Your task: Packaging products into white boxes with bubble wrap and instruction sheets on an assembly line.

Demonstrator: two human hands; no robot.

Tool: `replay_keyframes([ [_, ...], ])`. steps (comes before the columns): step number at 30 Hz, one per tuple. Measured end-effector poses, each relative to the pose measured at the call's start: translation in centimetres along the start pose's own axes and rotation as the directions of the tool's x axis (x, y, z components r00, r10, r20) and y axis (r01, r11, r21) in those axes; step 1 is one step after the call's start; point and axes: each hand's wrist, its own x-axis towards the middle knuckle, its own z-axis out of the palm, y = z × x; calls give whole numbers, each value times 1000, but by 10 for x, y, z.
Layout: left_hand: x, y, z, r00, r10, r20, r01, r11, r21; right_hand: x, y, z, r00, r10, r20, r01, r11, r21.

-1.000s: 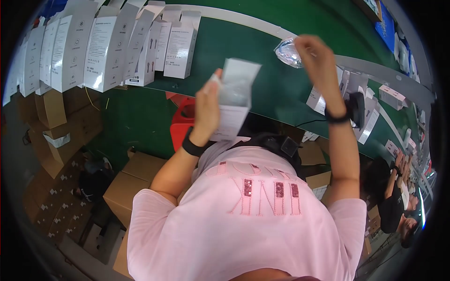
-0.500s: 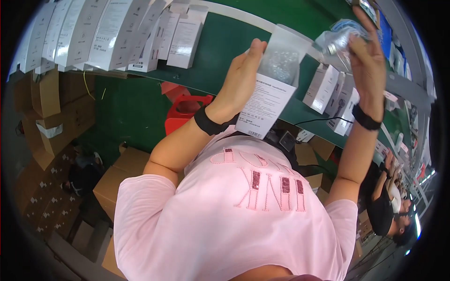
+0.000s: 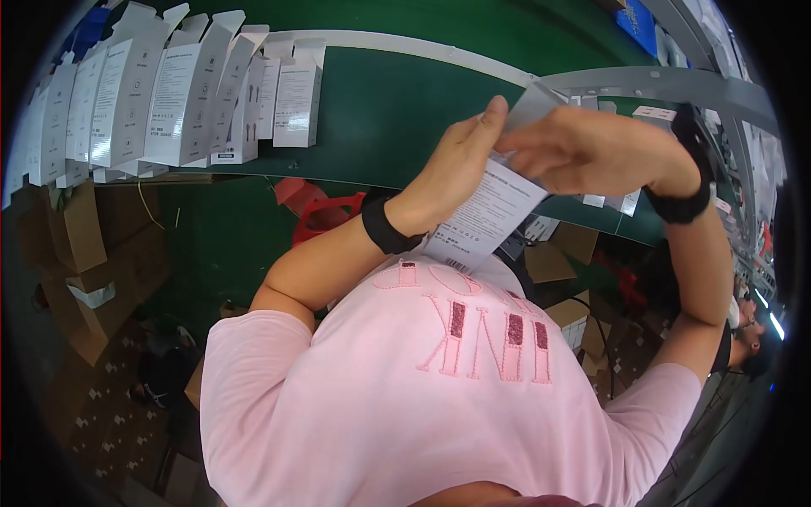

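Observation:
My left hand (image 3: 456, 169) grips a white printed carton (image 3: 486, 215) by its left side, thumb upward. The carton is tilted in front of my chest, with its raised flap (image 3: 534, 103) standing at the upper end. Over the mouth of that carton is my right hand (image 3: 591, 148), its bent fingers reaching to the opening and blurred by motion. Those fingers cover the carton's mouth, so the contents and anything in the right hand are hidden.
A row of white cartons (image 3: 182, 101), several with flaps up, stands at the left on the green tabletop (image 3: 380, 110). More cartons lie beyond my right hand, beside a grey metal frame (image 3: 667, 83). Below are a red plastic object (image 3: 325, 215) and brown cardboard boxes (image 3: 80, 253).
My right hand has come left and down to the carton's mouth. The clear plastic bag it held is out of sight. My left hand still grips the carton; the view has shifted.

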Motion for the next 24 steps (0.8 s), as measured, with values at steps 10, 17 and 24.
replay_keyframes([
  [10,-16,-18,-26,976,216,39,-213,974,-74,5,20,-4,971,-218,96,191,953,236],
  [17,-19,-8,-23,910,396,125,-412,898,153,7,88,98,825,263,-500,368,421,829],
  [24,-9,-3,-31,947,250,202,-310,875,372,0,90,114,631,-130,-765,734,421,533],
])
